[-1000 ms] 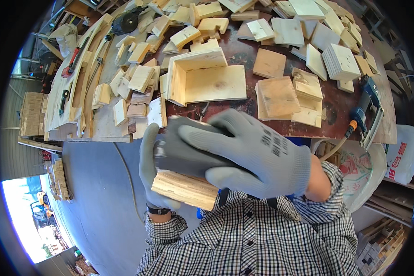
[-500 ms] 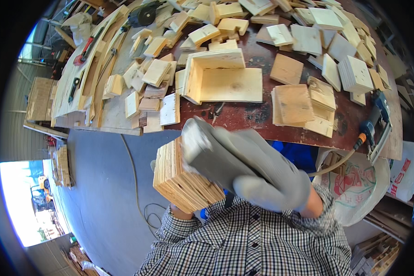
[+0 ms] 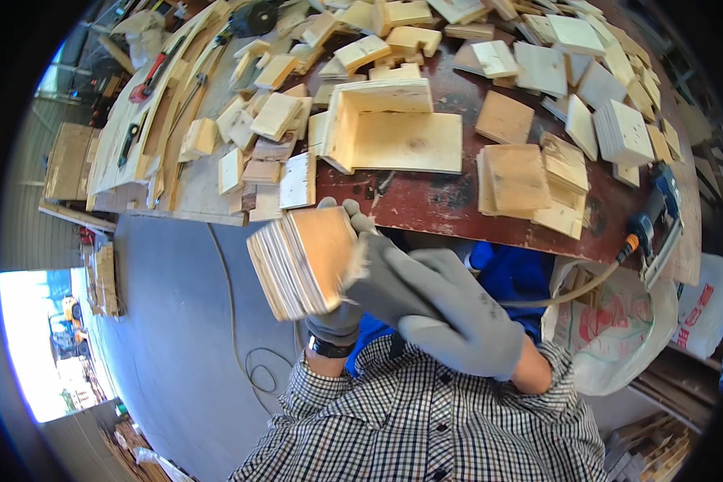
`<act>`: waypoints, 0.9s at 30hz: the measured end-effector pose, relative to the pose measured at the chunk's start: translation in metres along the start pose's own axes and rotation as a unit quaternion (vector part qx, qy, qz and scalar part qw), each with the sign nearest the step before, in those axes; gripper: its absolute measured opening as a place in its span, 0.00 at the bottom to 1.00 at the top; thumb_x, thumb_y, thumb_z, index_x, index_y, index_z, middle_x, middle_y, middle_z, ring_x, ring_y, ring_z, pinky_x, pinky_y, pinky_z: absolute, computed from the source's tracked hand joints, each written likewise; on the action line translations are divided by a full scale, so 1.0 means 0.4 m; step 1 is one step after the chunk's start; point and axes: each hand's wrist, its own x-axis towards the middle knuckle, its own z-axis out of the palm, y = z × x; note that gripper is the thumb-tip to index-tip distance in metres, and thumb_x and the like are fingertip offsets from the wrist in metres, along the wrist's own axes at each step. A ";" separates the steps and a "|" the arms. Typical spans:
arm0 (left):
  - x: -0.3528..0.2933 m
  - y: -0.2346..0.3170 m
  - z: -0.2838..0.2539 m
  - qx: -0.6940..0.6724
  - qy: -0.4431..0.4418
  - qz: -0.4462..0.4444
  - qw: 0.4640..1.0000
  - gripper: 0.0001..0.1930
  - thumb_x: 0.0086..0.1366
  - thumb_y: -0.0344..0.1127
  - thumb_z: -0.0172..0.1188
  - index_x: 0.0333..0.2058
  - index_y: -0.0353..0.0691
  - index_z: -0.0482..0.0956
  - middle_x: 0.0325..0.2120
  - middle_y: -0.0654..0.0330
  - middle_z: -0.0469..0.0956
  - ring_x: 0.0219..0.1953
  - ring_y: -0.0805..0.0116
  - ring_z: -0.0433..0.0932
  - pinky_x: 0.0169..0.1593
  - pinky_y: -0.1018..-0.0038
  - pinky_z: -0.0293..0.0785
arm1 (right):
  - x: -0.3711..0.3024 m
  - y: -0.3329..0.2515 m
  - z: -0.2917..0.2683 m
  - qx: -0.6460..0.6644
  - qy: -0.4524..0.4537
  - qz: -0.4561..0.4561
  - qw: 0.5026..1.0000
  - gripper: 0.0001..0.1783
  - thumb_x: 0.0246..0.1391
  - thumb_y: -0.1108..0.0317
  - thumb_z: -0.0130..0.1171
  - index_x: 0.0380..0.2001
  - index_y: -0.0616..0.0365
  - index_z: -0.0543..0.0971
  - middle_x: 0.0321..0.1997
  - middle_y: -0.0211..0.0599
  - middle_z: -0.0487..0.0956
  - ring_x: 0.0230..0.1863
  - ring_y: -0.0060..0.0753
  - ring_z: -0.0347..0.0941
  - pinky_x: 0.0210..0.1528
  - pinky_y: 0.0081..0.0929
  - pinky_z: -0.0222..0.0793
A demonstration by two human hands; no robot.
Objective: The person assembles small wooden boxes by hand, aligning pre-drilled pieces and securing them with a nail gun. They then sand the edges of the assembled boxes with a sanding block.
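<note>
My left hand (image 3: 335, 324), in a grey glove with a dark wristband below it, is closed round a stack of square plywood pieces (image 3: 301, 261). Its palm is hidden behind the stack, and fingertips show over the top corner. In front of my chest, my gloved right hand (image 3: 466, 321) grips a dark grey flat block (image 3: 392, 283) with a frayed whitish end. That end touches or nearly touches the right side of the stack; I cannot tell which. The stack is tilted, with its orange-brown broad face toward the block and its layered edges to the left.
A dark red worktable (image 3: 426, 197) stands ahead, covered with plywood offcuts. An L-shaped wooden piece (image 3: 406, 145) lies near its front edge. A blue power tool (image 3: 657, 213) with a hose rests at the right, above a white sack (image 3: 618, 337). A cable (image 3: 231, 297) snakes across the grey floor.
The plywood stack has turned and shifted a little left and up, so its broad face now shows. My left wrist has come into view, and the right hand's block has dropped slightly.
</note>
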 end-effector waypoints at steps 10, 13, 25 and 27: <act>-0.018 -0.032 -0.044 0.417 -0.027 0.114 0.901 0.36 0.76 0.42 0.63 0.76 0.39 0.59 0.70 0.50 0.70 0.71 0.55 0.71 0.73 0.56 0.68 | 0.125 0.001 0.070 -0.026 0.136 -0.011 0.990 0.39 0.70 0.54 0.58 0.74 0.71 0.64 0.58 0.65 0.72 0.57 0.61 0.72 0.64 0.48 0.68; 0.005 -0.037 -0.031 0.572 -0.033 0.187 0.798 0.36 0.73 0.43 0.67 0.73 0.41 0.64 0.68 0.54 0.73 0.67 0.55 0.75 0.69 0.55 0.73 | 0.095 0.023 0.047 0.027 0.102 0.118 0.987 0.38 0.71 0.56 0.57 0.74 0.71 0.63 0.58 0.64 0.73 0.57 0.59 0.72 0.65 0.47 0.68; 0.011 -0.044 -0.018 0.277 0.048 0.005 0.960 0.39 0.72 0.64 0.58 0.73 0.49 0.66 0.70 0.53 0.71 0.67 0.54 0.74 0.74 0.48 0.68 | 0.151 -0.026 -0.090 -0.240 0.032 -0.067 0.968 0.37 0.65 0.47 0.63 0.70 0.56 0.73 0.63 0.59 0.72 0.58 0.61 0.72 0.65 0.52 0.66; 0.015 -0.012 -0.076 0.162 0.044 -0.040 0.985 0.41 0.73 0.64 0.57 0.74 0.42 0.63 0.71 0.50 0.69 0.69 0.51 0.72 0.74 0.49 0.69 | 0.049 -0.036 -0.082 -0.171 -0.006 -0.031 0.985 0.33 0.65 0.47 0.62 0.69 0.48 0.76 0.64 0.57 0.72 0.59 0.59 0.71 0.64 0.49 0.66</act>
